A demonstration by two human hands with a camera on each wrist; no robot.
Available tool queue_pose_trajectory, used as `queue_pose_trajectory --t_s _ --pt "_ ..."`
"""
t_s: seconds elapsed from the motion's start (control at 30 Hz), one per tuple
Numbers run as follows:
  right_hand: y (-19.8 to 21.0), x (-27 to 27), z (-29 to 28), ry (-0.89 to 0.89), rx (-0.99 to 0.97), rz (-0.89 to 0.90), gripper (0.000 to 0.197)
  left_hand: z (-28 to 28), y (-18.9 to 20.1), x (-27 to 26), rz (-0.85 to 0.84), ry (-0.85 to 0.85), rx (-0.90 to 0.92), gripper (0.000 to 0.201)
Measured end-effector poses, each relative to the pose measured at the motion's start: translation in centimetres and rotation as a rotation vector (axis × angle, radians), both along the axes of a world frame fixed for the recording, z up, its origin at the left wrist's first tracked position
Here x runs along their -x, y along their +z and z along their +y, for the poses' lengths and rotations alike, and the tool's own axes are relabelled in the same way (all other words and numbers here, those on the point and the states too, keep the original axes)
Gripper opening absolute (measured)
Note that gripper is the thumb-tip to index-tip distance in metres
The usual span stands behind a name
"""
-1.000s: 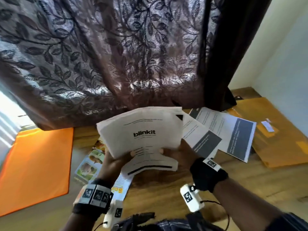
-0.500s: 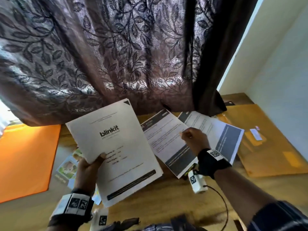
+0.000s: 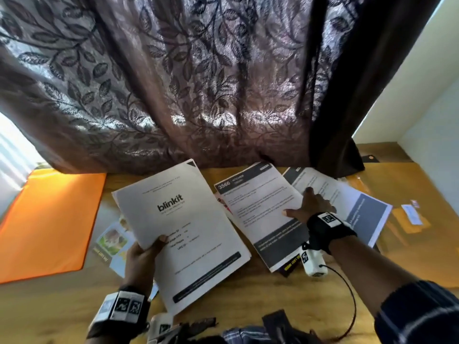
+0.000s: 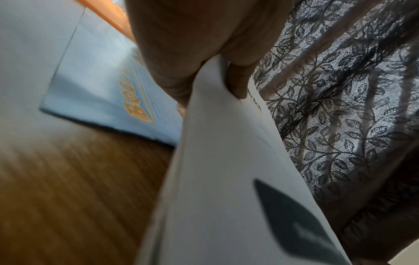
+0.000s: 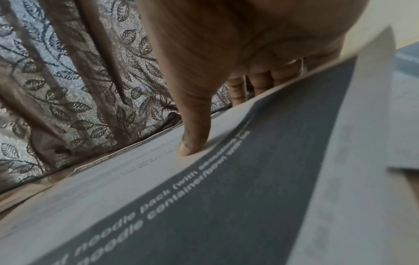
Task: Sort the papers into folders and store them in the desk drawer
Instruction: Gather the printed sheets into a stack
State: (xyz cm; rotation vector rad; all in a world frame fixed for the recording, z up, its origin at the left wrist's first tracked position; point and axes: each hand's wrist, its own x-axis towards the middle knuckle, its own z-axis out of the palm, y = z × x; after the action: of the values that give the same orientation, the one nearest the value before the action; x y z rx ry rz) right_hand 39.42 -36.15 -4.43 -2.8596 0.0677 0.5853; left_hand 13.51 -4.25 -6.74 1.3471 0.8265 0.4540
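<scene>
My left hand (image 3: 145, 255) grips a white stack of sheets printed "blinkit" (image 3: 183, 234) by its left edge, thumb on top, and holds it tilted above the wooden desk (image 3: 248, 301); the left wrist view shows the thumb (image 4: 238, 84) on that stack (image 4: 226, 179). My right hand (image 3: 306, 207) pinches a sheet headed "3566" with a dark grey band (image 3: 260, 207) at its right edge. In the right wrist view the thumb (image 5: 192, 139) presses on top of the sheet (image 5: 204, 206), with the fingers behind its edge. A second grey-banded sheet (image 3: 357, 209) lies beneath, further right.
An orange folder (image 3: 49, 224) lies at the left of the desk and a brown-yellow folder (image 3: 412, 234) at the right. Colourful leaflets (image 3: 111, 242) lie under the blinkit stack. A leaf-patterned curtain (image 3: 198, 83) hangs over the desk's far edge.
The hands, together on one bundle a second ago, have parted. The left keeps the blinkit stack; the right has drawn the "3566" sheet to the right and lower over the desk.
</scene>
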Motion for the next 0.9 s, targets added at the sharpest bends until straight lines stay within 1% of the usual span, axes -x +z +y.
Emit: queue_pose_trajectory --t_s 0.07,0.13,0.2,0.27,0.33,0.37,0.5,0.57,0.67,0.83,0.9 --pt "-0.1 -0.2 0.0 -0.01 -0.007 -0.003 0.084 -0.2 0.0 0.0 0.007 0.016 0.014 0.024" --pt "-0.1 -0.2 -0.3 -0.018 -0.043 -0.014 0.071 -0.2 -0.1 0.2 0.016 0.026 0.014 0.022" --pt "-0.3 0.0 -0.8 -0.033 -0.092 -0.047 0.053 -0.1 -0.3 0.4 0.025 0.026 0.015 0.021" --pt "-0.3 0.5 -1.6 -0.063 -0.161 -0.065 0.031 0.0 -0.4 0.5 0.032 0.022 0.021 0.02" --pt "-0.1 1.4 -2.7 -0.077 -0.203 -0.039 0.009 -0.1 -0.4 0.4 0.032 0.02 0.028 0.021" --pt "-0.3 1.9 -3.3 -0.08 -0.208 -0.024 0.01 -0.1 -0.4 0.4 0.028 0.018 0.03 0.022" --pt "-0.5 4.1 -6.2 -0.115 -0.264 0.006 0.027 -0.2 -0.6 0.2 0.035 0.004 0.037 0.021" --pt "-1.0 4.9 -7.3 -0.128 -0.28 0.008 0.029 -0.3 -0.7 0.2 0.037 -0.008 0.051 0.017" --pt "-1.4 5.4 -7.9 -0.142 -0.341 -0.016 0.025 -0.6 -0.5 0.3 0.032 -0.028 0.055 0.017" --pt "-1.7 4.7 -7.2 -0.078 -0.373 -0.025 0.012 -0.1 -0.6 0.2 0.04 -0.054 0.046 0.02" --pt "-1.8 4.6 -7.0 -0.085 -0.452 -0.056 0.008 0.4 -0.7 0.0 0.053 -0.057 0.034 0.022"
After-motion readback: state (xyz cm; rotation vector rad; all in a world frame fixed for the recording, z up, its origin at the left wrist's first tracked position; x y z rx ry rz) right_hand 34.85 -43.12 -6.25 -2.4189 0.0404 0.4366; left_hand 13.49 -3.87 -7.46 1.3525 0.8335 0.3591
